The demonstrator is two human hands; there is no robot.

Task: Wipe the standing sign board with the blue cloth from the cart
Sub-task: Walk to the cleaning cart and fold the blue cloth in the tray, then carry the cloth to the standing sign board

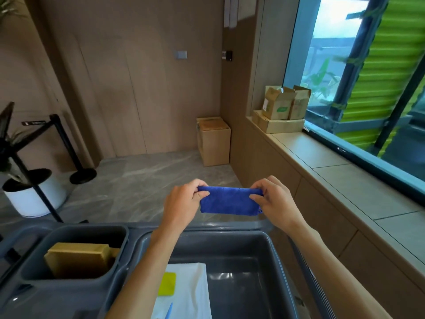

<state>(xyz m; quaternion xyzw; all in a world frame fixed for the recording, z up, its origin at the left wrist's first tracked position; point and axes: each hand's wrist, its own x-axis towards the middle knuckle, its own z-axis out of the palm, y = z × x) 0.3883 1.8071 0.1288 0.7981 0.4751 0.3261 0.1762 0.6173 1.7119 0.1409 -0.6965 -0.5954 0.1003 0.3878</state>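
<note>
A folded blue cloth (228, 200) is held up in front of me, above the far rim of the grey cart (232, 227). My left hand (184, 201) pinches its left end and my right hand (273, 201) pinches its right end, so the cloth is stretched between them. At the far left edge a black standing sign board (5, 122) on a thin black pole leans into view, only partly visible.
The cart's tub holds a white cloth (190, 293), a yellow sponge (167, 284) and a blue handle. A side bin (76, 252) holds a tan box. A white planter (34, 199), a black stanchion (69, 148), a floor box (213, 141) and a ledge with boxes (280, 111) surround it.
</note>
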